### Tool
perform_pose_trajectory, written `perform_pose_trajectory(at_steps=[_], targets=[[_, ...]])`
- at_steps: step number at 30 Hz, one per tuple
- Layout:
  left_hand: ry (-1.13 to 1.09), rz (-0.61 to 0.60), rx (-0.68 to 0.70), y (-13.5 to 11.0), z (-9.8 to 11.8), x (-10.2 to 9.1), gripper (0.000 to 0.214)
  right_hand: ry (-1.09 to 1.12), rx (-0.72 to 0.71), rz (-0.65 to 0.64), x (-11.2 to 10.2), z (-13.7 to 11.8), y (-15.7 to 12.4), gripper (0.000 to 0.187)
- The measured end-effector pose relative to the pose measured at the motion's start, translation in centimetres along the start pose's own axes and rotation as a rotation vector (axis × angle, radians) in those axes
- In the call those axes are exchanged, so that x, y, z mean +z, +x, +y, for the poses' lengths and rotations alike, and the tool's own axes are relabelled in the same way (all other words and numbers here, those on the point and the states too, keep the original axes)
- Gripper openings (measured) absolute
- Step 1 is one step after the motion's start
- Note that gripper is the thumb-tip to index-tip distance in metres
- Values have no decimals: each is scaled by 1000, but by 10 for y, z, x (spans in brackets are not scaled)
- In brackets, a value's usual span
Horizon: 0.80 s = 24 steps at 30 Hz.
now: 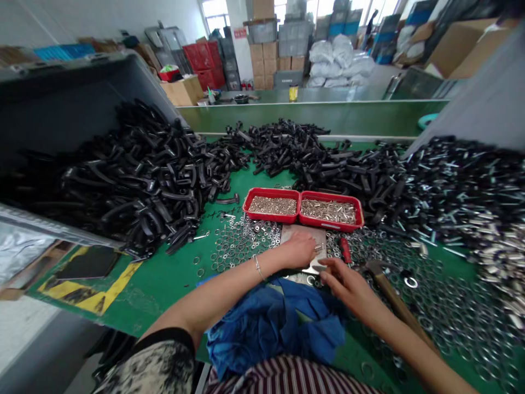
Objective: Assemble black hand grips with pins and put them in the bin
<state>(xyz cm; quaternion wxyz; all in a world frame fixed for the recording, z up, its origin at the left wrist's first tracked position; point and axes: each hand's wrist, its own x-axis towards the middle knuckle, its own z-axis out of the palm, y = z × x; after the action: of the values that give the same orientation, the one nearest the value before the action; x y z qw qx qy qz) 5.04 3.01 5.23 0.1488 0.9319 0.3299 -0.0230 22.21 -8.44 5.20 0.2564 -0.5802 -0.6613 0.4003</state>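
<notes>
My left hand is over a flat metal plate, its fingers curled down and pressed together. What they hold, if anything, is hidden; a small coiled metal piece shows at the fingers. To its right, my right hand reaches in with thumb and forefinger bent towards a small shiny metal part at the plate's near edge. Whatever lies between those fingertips is too small to make out. Two joined red trays stand just beyond the plate: small metal bits fill the left tray, short metal pins the right tray.
A red-handled tool and a hammer lie right of the plate. Metal rings are spread around. Black curved handles spill from a grey bin at left and heap behind the trays. Blue cloth lies in front of me.
</notes>
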Motion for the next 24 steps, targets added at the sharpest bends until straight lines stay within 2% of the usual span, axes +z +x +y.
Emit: perform_pose_trajectory(at_steps=[3, 6, 8, 11, 14, 18, 22, 24], targets=[[51, -17, -18, 19, -2, -10, 32, -118, 1, 1, -26, 26, -31, 29], [32, 90, 11, 44, -9, -35, 20, -241, 25, 95, -56, 61, -62, 32], [105, 139, -34, 69, -16, -50, 21, -345, 43, 179, -70, 85, -78, 34], [234, 80, -134, 108, -27, -61, 22, -505, 33, 232, -77, 111, -91, 38], [261, -13, -159, 131, -34, -56, 17, -571, 37, 242, -71, 122, -95, 42], [277, 14, -135, 127, -38, -45, 24, -541, 138, 243, -66, 119, -90, 38], [254, 107, -126, 112, -41, -39, 29, -423, 273, 153, -79, 108, -71, 33], [230, 149, -124, 108, -41, -37, 28, -401, 278, 179, -86, 99, -62, 32]])
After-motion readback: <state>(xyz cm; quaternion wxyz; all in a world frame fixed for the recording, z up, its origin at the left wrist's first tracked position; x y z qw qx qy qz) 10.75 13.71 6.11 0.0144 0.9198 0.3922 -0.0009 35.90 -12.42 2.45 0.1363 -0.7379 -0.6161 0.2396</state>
